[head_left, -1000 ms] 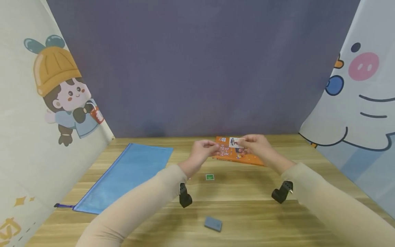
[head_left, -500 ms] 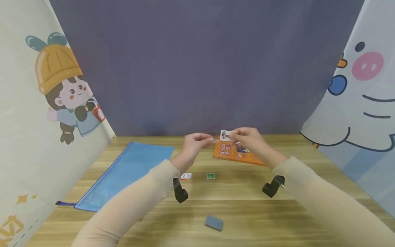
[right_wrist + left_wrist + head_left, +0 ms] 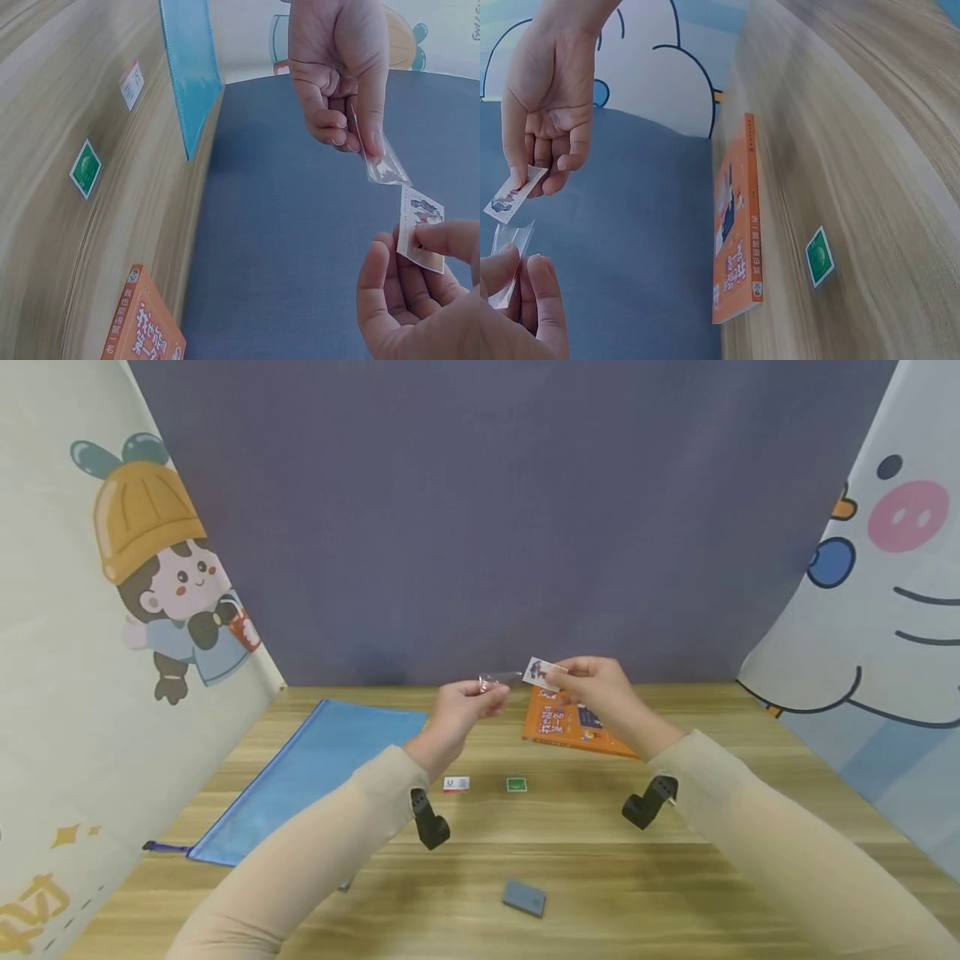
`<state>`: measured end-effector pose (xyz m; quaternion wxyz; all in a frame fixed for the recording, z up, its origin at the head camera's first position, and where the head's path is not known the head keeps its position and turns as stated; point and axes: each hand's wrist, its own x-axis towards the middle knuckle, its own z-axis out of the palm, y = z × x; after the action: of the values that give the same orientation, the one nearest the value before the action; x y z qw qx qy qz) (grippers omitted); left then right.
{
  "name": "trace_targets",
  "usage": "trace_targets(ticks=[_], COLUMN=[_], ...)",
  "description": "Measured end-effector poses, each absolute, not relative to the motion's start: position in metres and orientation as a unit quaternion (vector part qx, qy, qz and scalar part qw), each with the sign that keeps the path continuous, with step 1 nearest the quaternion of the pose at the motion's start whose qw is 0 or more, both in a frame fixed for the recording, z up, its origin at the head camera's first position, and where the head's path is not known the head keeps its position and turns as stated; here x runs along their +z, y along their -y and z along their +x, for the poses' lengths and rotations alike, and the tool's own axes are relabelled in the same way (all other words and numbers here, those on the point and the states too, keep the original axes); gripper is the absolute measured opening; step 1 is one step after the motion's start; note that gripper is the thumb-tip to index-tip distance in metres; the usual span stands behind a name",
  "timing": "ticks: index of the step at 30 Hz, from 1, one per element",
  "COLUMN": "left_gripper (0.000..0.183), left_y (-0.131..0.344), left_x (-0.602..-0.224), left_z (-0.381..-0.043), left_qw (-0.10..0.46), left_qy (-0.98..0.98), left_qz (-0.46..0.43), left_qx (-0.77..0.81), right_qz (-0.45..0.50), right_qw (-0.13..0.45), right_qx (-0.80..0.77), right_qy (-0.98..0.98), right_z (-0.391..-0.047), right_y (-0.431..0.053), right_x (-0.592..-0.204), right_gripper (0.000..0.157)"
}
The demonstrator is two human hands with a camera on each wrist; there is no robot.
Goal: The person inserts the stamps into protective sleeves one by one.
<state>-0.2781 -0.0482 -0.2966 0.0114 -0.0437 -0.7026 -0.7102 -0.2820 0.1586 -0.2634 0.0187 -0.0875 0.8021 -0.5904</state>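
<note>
In the head view, the right hand (image 3: 600,689) pinches a small white-edged rectangular paper stamp with a dark and reddish picture (image 3: 538,672) by its near end; most of it sticks out beyond the thumb, toward the left hand (image 3: 453,714). That hand pinches a small clear plastic sleeve (image 3: 501,678) between thumb and fingers, its far end just beside the stamp. Both hands are raised above the wood-grain table (image 3: 600,843). Behind and below the right hand lies an orange book with white lettering (image 3: 573,727). Nearer on the table are a small green white-bordered stamp (image 3: 516,785), a small white card with a red edge (image 3: 456,783) and a grey-blue rectangular block (image 3: 524,898); a translucent blue flat pouch (image 3: 322,768) lies to the left.

In the left wrist view, the right thumb lies on the stamp's face, and its free end projects past the fingertips toward the sleeve's upper edge. The sleeve stands up out of the left thumb and fingers.

In the right wrist view, the stamp's perforated edges show; the right thumb presses its face, with fingers behind. Its corner comes right up to the sleeve's edge; whether they touch I cannot tell.
</note>
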Motion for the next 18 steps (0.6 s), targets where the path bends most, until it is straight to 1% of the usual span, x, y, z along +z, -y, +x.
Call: trace_targets(ticks=[5, 10, 18], left_gripper=[0.023, 0.023, 0.022], left_y=[0.0480, 0.0471, 0.0441], left_x=[-0.2968, -0.2969, -0.2966], left_z=[-0.2779, -0.2775, -0.2792], left_qw=[0.003, -0.003, 0.005], left_qy=[0.703, 0.703, 0.684], left_qz=[-0.033, -0.030, -0.034], left_qx=[-0.710, -0.710, -0.728], right_qz=[-0.079, -0.069, -0.062], right_qw=[0.018, 0.018, 0.026], right_qx=[-0.589, -0.591, -0.592], right_qy=[-0.804, -0.803, -0.803], right_z=[-0.2829, -0.2853, -0.2850], right_y=[-0.1565, -0.1554, -0.1535], right_x=[-0.2625, -0.2652, -0.2663], right_gripper=[0.038, 0.036, 0.035])
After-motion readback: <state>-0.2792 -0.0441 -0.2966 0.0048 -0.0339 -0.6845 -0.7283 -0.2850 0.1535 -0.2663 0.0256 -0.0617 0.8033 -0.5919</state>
